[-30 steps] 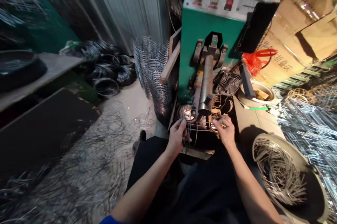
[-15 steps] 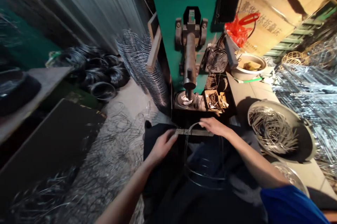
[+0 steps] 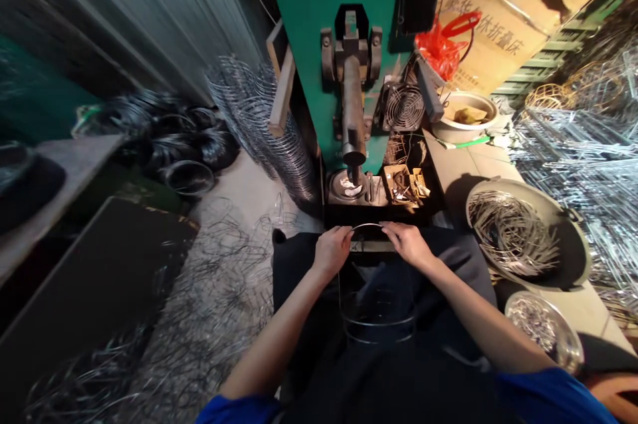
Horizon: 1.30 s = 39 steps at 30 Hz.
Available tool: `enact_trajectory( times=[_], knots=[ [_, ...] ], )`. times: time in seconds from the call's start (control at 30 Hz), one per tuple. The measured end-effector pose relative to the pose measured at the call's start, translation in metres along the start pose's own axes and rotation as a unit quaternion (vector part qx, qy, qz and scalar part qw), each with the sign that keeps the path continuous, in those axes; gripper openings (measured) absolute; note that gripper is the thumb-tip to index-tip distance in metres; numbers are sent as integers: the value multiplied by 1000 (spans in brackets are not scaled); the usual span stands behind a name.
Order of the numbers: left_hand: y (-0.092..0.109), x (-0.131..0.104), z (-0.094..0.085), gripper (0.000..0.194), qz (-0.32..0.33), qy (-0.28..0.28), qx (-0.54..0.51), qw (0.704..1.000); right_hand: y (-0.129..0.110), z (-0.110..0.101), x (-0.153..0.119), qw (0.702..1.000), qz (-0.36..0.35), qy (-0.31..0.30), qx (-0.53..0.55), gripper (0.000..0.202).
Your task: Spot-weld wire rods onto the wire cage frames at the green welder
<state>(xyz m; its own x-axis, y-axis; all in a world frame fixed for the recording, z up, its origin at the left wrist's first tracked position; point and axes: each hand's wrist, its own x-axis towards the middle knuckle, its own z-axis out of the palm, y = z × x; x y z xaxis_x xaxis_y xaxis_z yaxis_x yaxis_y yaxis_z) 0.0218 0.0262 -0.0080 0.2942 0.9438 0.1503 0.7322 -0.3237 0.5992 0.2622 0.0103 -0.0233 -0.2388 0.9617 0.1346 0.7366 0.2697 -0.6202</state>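
The green machine (image 3: 331,45) fills the top of the view, its dark metal arm (image 3: 353,108) hanging over a round die (image 3: 349,186). To the right a wide basin (image 3: 573,238) holds cut wire pieces, and a smaller bowl (image 3: 545,331) sits near it. Bundles of wire rings (image 3: 279,131) lean at the machine's left side. The wire frame (image 3: 376,308) now rests on the person's lap, drawn back from the die where it was a second ago, so the work at the die looks finished for this piece. The left hand (image 3: 331,251) and right hand (image 3: 409,242) each pinch the frame's top hoop with closed fingers, just below the machine's front edge.
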Motion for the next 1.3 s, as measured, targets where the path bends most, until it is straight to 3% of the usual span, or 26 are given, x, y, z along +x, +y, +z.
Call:
enact_trajectory(
  times=[0.33,0.6,0.87,1.3],
  knots=[
    [13,42,-51,19,33,-10,42,999,-49,-49,60,972,2,-85,-221,37],
    [25,67,-83,17,22,-11,48,999,-67,-77,94,965,-38,-115,-232,30],
    [27,78,-88,18,7,-26,70,997,-73,-87,106,960,-60,-119,-247,29],
    [21,85,-88,20,8,-19,81,997,-69,-82,117,961,-47,-113,-248,30]
  ],
)
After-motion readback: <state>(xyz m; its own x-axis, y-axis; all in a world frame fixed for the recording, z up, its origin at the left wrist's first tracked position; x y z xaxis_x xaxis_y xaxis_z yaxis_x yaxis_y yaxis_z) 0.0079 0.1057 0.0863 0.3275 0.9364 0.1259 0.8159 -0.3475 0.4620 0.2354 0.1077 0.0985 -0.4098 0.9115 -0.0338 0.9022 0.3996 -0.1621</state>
